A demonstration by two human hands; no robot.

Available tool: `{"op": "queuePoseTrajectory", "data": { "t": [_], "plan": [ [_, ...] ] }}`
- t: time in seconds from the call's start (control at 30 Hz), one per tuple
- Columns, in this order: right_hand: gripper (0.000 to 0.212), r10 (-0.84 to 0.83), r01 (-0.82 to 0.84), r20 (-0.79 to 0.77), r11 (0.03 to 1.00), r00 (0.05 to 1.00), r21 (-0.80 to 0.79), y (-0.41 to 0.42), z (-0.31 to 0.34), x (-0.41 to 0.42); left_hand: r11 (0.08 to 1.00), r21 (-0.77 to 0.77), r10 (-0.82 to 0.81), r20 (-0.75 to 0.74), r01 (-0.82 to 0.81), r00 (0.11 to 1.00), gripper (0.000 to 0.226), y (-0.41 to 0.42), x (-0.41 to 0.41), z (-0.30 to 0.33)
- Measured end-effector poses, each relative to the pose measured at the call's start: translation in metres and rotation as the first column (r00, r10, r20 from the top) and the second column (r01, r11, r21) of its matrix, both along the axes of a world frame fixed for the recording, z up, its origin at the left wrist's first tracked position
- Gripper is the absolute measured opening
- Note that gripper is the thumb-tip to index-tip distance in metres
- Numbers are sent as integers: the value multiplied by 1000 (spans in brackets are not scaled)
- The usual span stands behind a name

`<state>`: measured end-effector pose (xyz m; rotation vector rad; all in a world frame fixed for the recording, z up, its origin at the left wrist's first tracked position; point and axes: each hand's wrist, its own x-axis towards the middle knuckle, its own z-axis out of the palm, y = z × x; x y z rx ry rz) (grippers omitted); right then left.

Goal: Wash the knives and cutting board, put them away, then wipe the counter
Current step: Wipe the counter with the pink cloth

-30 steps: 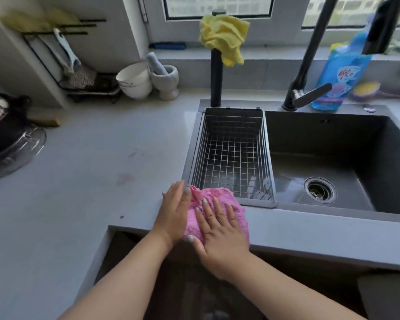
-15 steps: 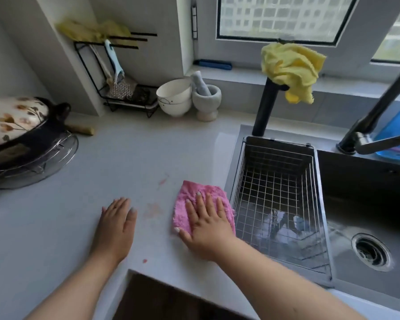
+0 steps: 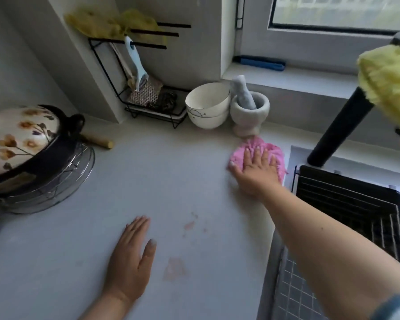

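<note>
My right hand (image 3: 255, 174) presses flat, fingers straight, on a pink cloth (image 3: 255, 146) at the far side of the grey counter (image 3: 159, 181), just in front of the stone mortar. My left hand (image 3: 131, 262) rests flat on the counter near the front edge, holding nothing. Faint reddish stains (image 3: 189, 225) mark the counter between the two hands. No knife or cutting board shows clearly in view.
A stone mortar with pestle (image 3: 249, 109) and stacked white bowls (image 3: 207, 105) stand at the back. A black wire rack (image 3: 148, 98) holds utensils. A flowered pot on a wire stand (image 3: 26, 146) sits left. The sink's wire basket (image 3: 356, 209) lies right, a yellow cloth (image 3: 388, 82) hanging above.
My right hand has pushed the pink cloth away from the front edge to the back of the counter by the mortar. My left hand left the cloth and lies flat on the counter.
</note>
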<state>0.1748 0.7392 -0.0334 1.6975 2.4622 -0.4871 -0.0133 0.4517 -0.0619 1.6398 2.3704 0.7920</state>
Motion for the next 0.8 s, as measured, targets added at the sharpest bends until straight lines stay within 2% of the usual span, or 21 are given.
{"op": "queuePoseTrajectory", "data": {
  "t": [0.17,0.3,0.37,0.43,0.5,0.53,0.6,0.7,0.8],
  "plan": [
    [64,361,-364,-89,931,928,-15,-50,1,-64,999,45,10,24,-11,1000,74,0,-3,0],
    [55,537,-549,-179,835,824,-26,-113,4,-64,994,99,42,97,-51,994,76,-2,-1,0],
    [61,610,-637,-235,769,757,-55,-145,6,-46,989,131,48,126,-64,991,79,-3,-2,1],
    [72,649,-685,-261,725,714,-74,-168,8,-16,981,169,57,220,-96,974,75,-3,-2,6],
    [74,596,-631,-256,773,761,-75,-168,9,16,967,209,69,344,-148,937,68,-10,2,14],
    [67,533,-562,-237,823,812,-77,-162,10,29,957,238,68,369,-165,927,66,-17,5,18],
    [60,392,-408,-172,911,904,-67,-151,9,40,941,291,64,347,-173,936,64,-40,11,22],
    [80,267,-268,-43,963,963,-32,-153,3,15,925,319,109,302,-209,947,68,-81,15,22],
    [61,212,-212,-5,977,977,-6,-159,1,-34,896,327,199,310,-301,930,65,-116,13,25]
  ]
}}
